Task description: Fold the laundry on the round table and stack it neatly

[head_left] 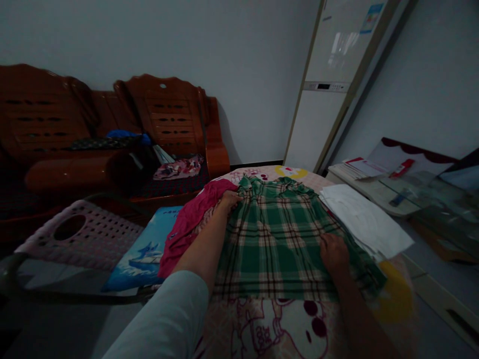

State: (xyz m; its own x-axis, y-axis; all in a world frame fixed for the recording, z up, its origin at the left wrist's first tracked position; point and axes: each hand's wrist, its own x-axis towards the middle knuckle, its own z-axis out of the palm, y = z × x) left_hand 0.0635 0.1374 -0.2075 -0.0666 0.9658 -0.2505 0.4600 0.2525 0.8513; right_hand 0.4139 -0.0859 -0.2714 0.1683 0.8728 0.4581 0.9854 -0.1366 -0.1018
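Observation:
A green plaid shirt lies spread over a round table, its ruffled collar at the far side. My left hand is closed at the shirt's upper left edge, fingers pinching the cloth. Lower on the right side of the shirt, my right hand rests with curled fingers that appear to grip the fabric. A crumpled magenta garment lies left of the shirt, partly behind my left forearm. White folded cloth or paper lies at the right, against the shirt's edge.
A patterned tablecloth covers the table. On the left stand a pink woven chair, a blue printed cushion and a wooden sofa with clothes on it. A cabinet with papers is at right, a tall air conditioner behind.

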